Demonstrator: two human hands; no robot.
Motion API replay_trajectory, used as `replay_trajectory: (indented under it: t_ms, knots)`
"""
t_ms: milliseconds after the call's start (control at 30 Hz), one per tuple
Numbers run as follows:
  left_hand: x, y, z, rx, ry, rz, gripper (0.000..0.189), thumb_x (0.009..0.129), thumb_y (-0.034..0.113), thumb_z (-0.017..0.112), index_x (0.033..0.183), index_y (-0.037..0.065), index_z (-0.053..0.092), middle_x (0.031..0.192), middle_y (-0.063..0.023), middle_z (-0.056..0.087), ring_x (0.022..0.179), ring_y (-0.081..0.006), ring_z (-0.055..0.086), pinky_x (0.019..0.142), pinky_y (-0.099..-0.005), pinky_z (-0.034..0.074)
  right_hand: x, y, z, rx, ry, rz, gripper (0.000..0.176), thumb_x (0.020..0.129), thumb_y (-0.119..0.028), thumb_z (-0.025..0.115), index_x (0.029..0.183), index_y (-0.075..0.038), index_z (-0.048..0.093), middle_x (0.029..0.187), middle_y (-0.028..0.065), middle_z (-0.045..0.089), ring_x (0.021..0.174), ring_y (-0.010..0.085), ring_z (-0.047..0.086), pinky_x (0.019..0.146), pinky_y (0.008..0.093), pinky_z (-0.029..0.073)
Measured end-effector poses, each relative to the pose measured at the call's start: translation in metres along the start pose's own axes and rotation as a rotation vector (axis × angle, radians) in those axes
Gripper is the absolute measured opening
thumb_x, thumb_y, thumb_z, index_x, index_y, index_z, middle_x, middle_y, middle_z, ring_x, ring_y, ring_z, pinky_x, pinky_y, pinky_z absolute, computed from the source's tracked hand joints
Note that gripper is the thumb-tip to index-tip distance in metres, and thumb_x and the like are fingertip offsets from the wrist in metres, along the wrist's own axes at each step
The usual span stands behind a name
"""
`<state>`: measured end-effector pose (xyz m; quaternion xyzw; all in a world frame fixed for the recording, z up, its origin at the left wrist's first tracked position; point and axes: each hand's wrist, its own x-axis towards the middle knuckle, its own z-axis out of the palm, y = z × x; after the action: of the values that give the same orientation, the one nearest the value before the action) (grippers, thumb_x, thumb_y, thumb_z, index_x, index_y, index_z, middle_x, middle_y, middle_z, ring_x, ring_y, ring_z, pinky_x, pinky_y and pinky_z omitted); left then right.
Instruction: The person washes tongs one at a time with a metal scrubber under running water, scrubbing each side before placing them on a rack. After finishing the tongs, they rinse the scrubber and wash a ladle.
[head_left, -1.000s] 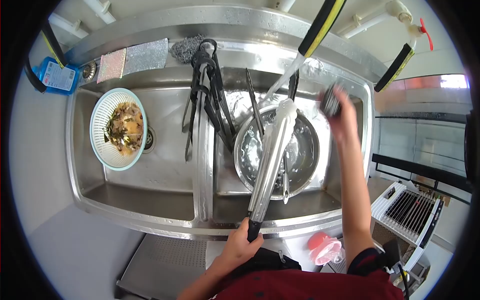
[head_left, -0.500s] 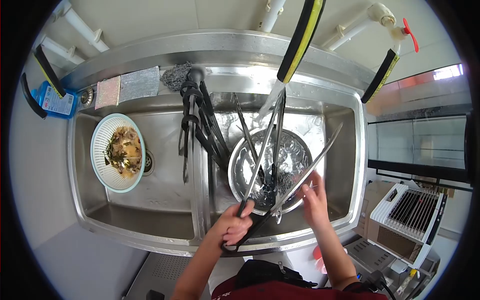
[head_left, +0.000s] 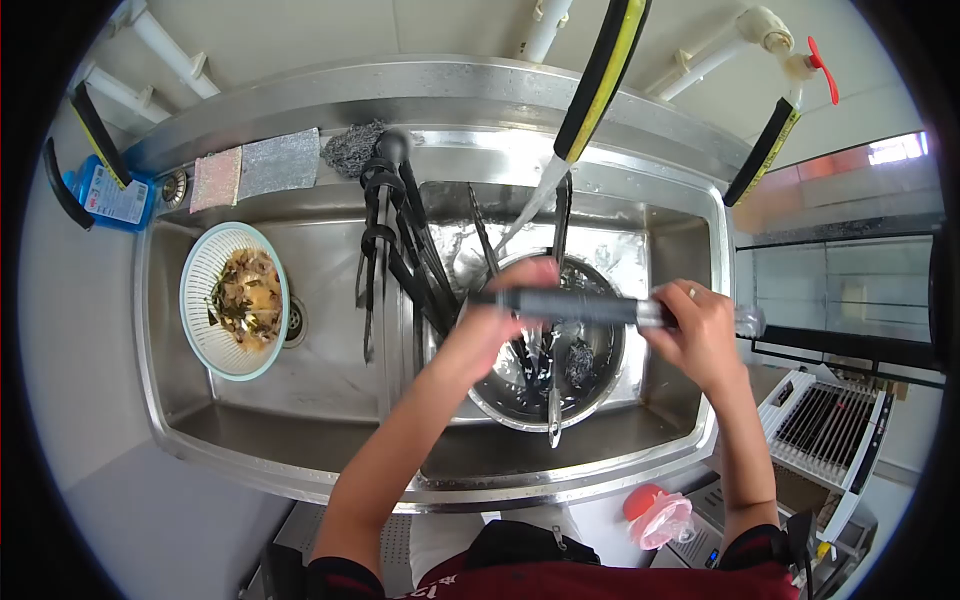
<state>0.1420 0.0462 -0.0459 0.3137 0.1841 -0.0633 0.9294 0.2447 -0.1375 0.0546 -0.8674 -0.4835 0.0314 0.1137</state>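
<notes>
Long metal tongs with black handles (head_left: 580, 305) lie level across the steel basin (head_left: 604, 395), their two arms pressed together. My left hand (head_left: 495, 315), blurred by motion, grips the tongs at the left. Toward their far end, my right hand (head_left: 705, 335) closes its fingers round them, and a shiny tip (head_left: 748, 321) sticks out beyond. The basin holds water, more dark utensils, a steel scourer (head_left: 579, 362) and a silver handle (head_left: 555, 412). Water (head_left: 530, 210) streams down from the black-and-yellow tap spout (head_left: 600, 85).
Black utensils (head_left: 405, 230) lean over the divider. A colander (head_left: 187, 300) with food scraps stands in the left bowl. Two scouring cloths (head_left: 280, 167) and steel wool (head_left: 352, 150) lie on the back ledge. A blue bottle (head_left: 115, 195) stands left; a slatted appliance (head_left: 825, 425) is right.
The tongs have gone from spread and upright over the basin to closed and level. Both hands have risen, my right hand moving rightward and taking hold of them.
</notes>
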Motion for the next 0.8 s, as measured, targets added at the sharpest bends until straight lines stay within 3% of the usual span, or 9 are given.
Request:
replay_trajectory:
  t_ms: [33,100,167,300,367,567,700,800]
  knots:
    - [0.012,0.004,-0.001,-0.115,0.126,0.13,0.046,0.086,0.043,0.036,0.103,0.002,0.047,0.103,-0.0167,0.052,0.099,-0.0235,0.051,0.084,-0.038,0.042,0.004,0.0,0.006,-0.047,-0.018,0.114,0.026,0.059,-0.021,0.069,0.072,-0.004,0.052,0.059,0.0076,0.053,0.056,0.0254,0.054,0.05,0.0341,0.042]
    - [0.037,0.015,-0.007,-0.56,-0.001,0.178,0.045,0.085,0.043,0.038,0.102,0.002,0.047,0.103,-0.0156,0.051,0.106,-0.0263,0.045,0.093,-0.0417,0.033,0.012,0.007,0.019,-0.08,0.006,0.277,0.024,0.061,-0.018,0.068,0.072,-0.003,0.052,0.061,0.0106,0.055,0.058,0.029,0.055,0.052,0.0359,0.042]
    - [0.065,0.013,-0.004,-0.642,0.157,0.273,0.038,0.084,0.041,0.043,0.087,0.004,0.05,0.089,-0.0129,0.051,0.093,-0.0274,0.05,0.084,-0.0391,0.038,0.019,0.005,0.026,-0.093,-0.009,0.324,0.022,0.062,-0.017,0.067,0.071,-0.003,0.052,0.062,0.0116,0.056,0.058,0.0299,0.055,0.052,0.0369,0.042]
    - [0.092,0.013,0.011,-0.689,0.245,0.289,0.026,0.078,0.032,0.053,0.072,0.008,0.043,0.073,-0.0086,0.049,0.072,-0.0211,0.05,0.075,-0.0376,0.04,0.023,0.007,0.038,-0.115,0.037,0.379,0.021,0.064,-0.018,0.066,0.07,-0.003,0.052,0.063,0.0123,0.056,0.06,0.0311,0.055,0.054,0.0384,0.042]
    - [0.095,0.012,0.017,-0.656,0.262,0.326,0.025,0.077,0.031,0.054,0.073,0.009,0.043,0.07,-0.0064,0.049,0.067,-0.0195,0.05,0.072,-0.0363,0.042,0.024,0.008,0.036,-0.136,0.043,0.379,0.021,0.064,-0.018,0.065,0.071,-0.003,0.053,0.064,0.0117,0.056,0.06,0.0307,0.055,0.054,0.038,0.043]
    - [0.094,0.005,0.029,-0.468,0.289,0.413,0.019,0.079,0.022,0.055,0.086,0.005,0.052,0.072,-0.003,0.051,0.072,-0.015,0.053,0.068,-0.0278,0.043,0.033,0.0,0.036,-0.112,0.137,0.35,0.019,0.063,-0.015,0.066,0.075,-0.004,0.056,0.067,0.0105,0.057,0.06,0.0285,0.056,0.053,0.0361,0.043]
    - [0.084,0.016,0.033,-0.519,0.297,0.448,0.016,0.076,0.018,0.059,0.082,0.005,0.051,0.077,-0.0033,0.052,0.074,-0.0147,0.053,0.07,-0.0281,0.043,0.049,-0.013,0.041,-0.077,0.208,0.29,0.021,0.063,-0.014,0.066,0.079,-0.004,0.056,0.069,0.009,0.058,0.061,0.0273,0.057,0.054,0.0344,0.044]
    - [0.07,0.024,0.034,-0.431,0.333,0.654,0.014,0.076,0.011,0.058,0.084,0.005,0.049,0.077,-0.0044,0.052,0.076,-0.0135,0.052,0.073,-0.0287,0.042,0.053,-0.02,0.044,0.038,0.259,0.231,0.024,0.061,-0.012,0.066,0.082,-0.005,0.056,0.069,0.0084,0.058,0.061,0.0258,0.057,0.054,0.0331,0.044]
